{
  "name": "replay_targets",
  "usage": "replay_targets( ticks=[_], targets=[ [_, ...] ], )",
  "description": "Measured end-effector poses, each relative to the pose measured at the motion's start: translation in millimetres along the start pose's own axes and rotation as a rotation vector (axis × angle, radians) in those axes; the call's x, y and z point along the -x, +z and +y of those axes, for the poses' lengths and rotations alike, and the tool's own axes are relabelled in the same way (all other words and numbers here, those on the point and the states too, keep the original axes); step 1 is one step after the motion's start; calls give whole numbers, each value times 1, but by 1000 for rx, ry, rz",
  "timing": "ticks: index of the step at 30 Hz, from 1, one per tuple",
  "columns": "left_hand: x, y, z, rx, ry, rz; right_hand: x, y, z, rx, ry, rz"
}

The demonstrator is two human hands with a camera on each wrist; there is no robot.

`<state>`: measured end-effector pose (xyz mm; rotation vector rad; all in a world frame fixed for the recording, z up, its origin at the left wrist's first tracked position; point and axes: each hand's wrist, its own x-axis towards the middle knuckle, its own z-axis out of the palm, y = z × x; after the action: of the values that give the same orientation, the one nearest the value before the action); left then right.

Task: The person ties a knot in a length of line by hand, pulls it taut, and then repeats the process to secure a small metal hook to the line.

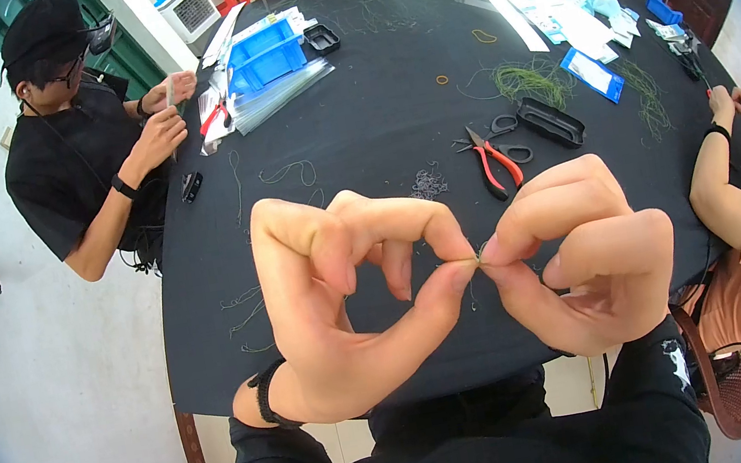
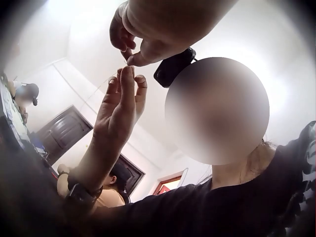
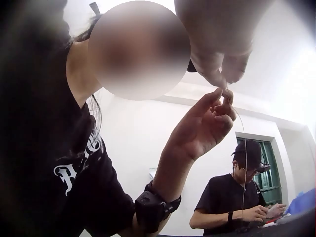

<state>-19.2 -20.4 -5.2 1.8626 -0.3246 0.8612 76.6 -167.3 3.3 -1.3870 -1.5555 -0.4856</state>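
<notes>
Thumb and forefinger of my left hand pinch a thin line, and my right hand pinches it from the other side. The fingertips of both hands meet over the near part of the table, and a short piece dangles below them. In the right wrist view a long strand of the line curves down from the left hand. The left wrist view has the right hand raised to the left one. Whatever sits between the fingertips is mostly hidden.
On the black table lie red-handled pliers, scissors, a black tray, a pile of small dark pieces and green line. A blue bin stands farther back. Other people sit around the table.
</notes>
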Motion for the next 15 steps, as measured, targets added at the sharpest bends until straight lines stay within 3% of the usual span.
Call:
replay_targets(
  ticks=[10,15],
  targets=[
    [0,1,-1,5,7,24,3,3,1,-19,41,56],
    [2,2,-2,-39,58,23,1,-1,0,4,10,-12]
  ],
)
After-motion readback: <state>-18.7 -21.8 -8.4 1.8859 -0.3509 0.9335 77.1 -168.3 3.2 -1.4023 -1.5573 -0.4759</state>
